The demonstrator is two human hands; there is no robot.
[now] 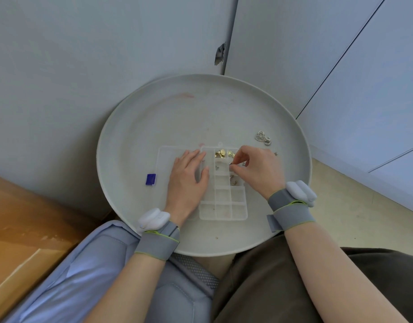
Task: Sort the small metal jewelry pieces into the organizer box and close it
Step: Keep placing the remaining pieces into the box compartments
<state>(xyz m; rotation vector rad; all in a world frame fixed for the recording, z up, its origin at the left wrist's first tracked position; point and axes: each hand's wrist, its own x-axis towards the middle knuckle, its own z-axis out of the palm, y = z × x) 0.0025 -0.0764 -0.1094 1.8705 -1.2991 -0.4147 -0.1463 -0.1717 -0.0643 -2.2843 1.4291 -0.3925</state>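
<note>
- Two hands work over a round grey tray (154, 117) set against a wall corner; its far half is bare, while its near rim lies close to the person's lap.
- The clear organizer box (223, 197) lies open right of the tray's centre, its long axis running from near to far and its rows of compartments facing up.
- Its clear lid (170, 155) lies flat to the left, joined along the box's left side.
- The left hand (189, 176) rests flat across the lid and the box's left edge, fingers spread and gripping nothing.
- The right hand (256, 169) hovers over the far right compartments, thumb and forefinger pinched together on a small silver piece (231, 163).
- Gold pieces (223, 153) fill a far compartment; a few silver bits lie in compartments nearer the middle.
- A loose pile of silver rings (263, 137) sits on the tray beyond the right hand, near the right rim, well apart from the box.
- A small blue square (151, 179) lies left of the lid with open tray around it.
</note>
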